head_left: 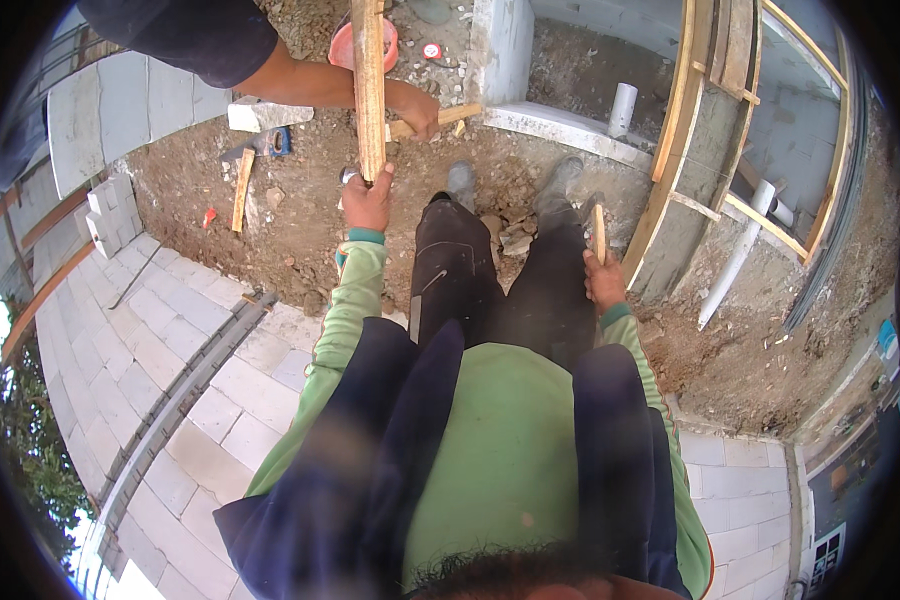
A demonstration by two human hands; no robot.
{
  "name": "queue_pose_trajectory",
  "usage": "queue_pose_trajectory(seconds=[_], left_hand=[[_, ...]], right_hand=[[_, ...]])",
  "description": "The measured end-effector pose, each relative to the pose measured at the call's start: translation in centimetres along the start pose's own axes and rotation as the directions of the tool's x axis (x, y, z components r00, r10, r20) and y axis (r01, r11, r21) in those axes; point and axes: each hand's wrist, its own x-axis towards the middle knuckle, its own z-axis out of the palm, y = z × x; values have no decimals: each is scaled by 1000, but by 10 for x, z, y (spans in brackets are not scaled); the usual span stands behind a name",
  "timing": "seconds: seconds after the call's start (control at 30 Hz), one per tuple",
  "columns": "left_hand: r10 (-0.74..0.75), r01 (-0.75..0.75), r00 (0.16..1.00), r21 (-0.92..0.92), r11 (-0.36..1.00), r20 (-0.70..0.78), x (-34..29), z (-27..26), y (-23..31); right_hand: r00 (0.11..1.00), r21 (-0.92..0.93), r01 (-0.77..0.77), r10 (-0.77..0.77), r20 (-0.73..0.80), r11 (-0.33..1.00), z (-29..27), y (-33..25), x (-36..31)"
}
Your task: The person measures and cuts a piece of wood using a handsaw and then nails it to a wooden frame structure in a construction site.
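Note:
My left hand (368, 204) is closed around the lower end of a long wooden plank (369, 95), which runs away from me past the top edge. Lower down on the right, my right hand (605, 281) grips the wooden handle of a hammer (599, 236); its dark head points away from me, near my boot. A co-worker's hand (417, 110) reaches in from the upper left, the arm passing behind the plank. That hand is on a short wooden strip (450, 117) lying crosswise near the concrete ledge.
A saw with a blue handle (280, 140), a white block (268, 115) and a wood offcut (241, 190) lie on the dirt at left. A pink bucket (380, 45) stands behind the plank. Timber formwork (682, 95) and a white pipe (735, 257) are at right.

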Motion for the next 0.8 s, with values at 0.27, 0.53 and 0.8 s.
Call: queue_pose_trajectory(seconds=[0.27,0.53,0.8], left_hand=[[208,-118,947,339,933,-244,52,48,-25],[245,-312,939,-302,901,-239,84,84,-40],[184,-248,942,-212,945,-282,87,92,-38]], right_hand=[[1000,-29,21,-22,-20,999,3,5,22],[999,13,-35,35,-16,999,9,11,46],[1000,-22,-22,22,-7,1000,9,17,66]])
